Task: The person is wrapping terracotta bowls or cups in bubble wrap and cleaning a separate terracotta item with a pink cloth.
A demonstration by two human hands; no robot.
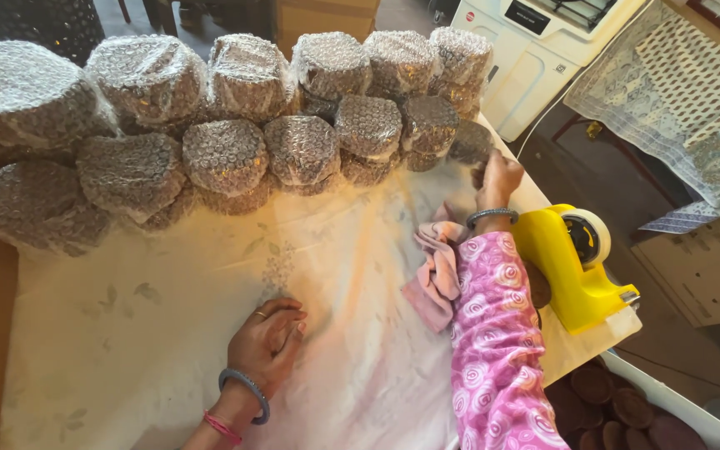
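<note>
**Our right hand at the wrapped bundle, left hand flat on the cloth**

We look down on a surface [168,333] covered with a pale, faintly flowered cloth. Our left hand [270,337], low in the frame just left of centre, lies palm down on that cloth with its fingers together and slightly curled; it holds nothing. A ring sits on one finger, and grey and pink bangles circle the wrist.

Our right hand [498,179] reaches to the upper right of centre, in a pink swirl-patterned sleeve [493,333]. It touches the rightmost bubble-wrapped bundle [470,143] at the end of the row; we cannot tell whether its fingers are closed on the wrap, since we see only the back of the hand.

Many more bubble-wrapped bundles [227,154] are stacked in two tiers across the top of the frame. A pink rag [435,271] lies just beside the sleeve. A yellow tape dispenser [572,267] stands right of the forearm. At the lower right, a white tray [668,400] holds dark round discs [618,408].
</note>
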